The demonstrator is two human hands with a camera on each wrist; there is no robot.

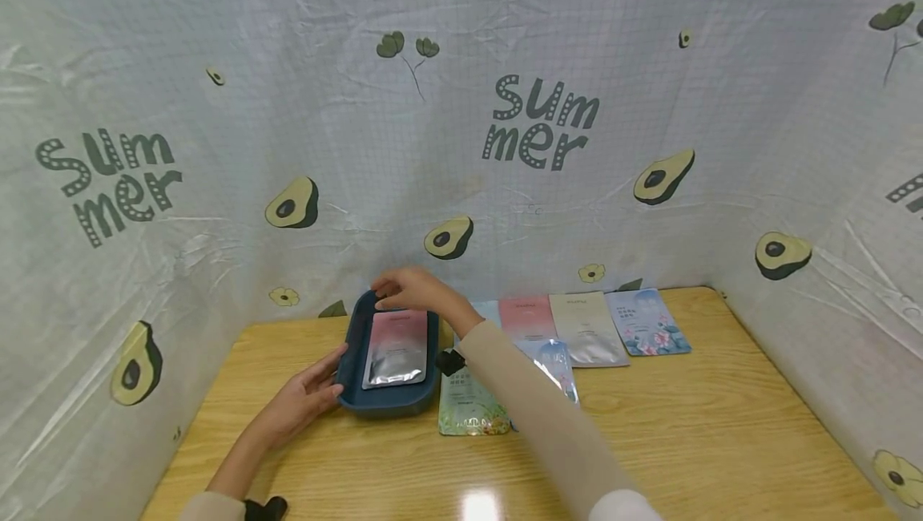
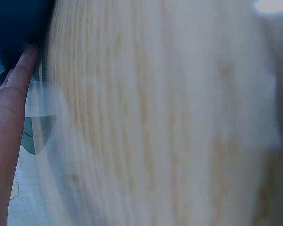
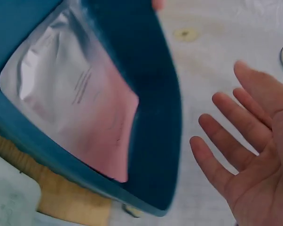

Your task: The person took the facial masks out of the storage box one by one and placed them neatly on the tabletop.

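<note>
A dark blue tray (image 1: 389, 406) stands at the left of the table, and a pink-and-silver sachet (image 1: 397, 349) lies flat inside it. My left hand (image 1: 301, 402) touches the tray's left side; its fingers look straight in the left wrist view. Over the tray's far end is my right hand (image 1: 414, 292). Seen from the right wrist, this hand (image 3: 254, 141) has spread, loosely bent fingers and holds nothing, beside the tray wall (image 3: 158, 108). The right forearm covers part of the other sachets in the head view.
Right of the tray lie a green sachet (image 1: 472, 407) and a blue one (image 1: 554, 361). Behind them are a pink sachet (image 1: 525, 315), a cream-and-silver one (image 1: 590, 329) and a blue floral one (image 1: 649, 322). A patterned white curtain (image 1: 346, 144) encloses the wooden table (image 1: 707, 425).
</note>
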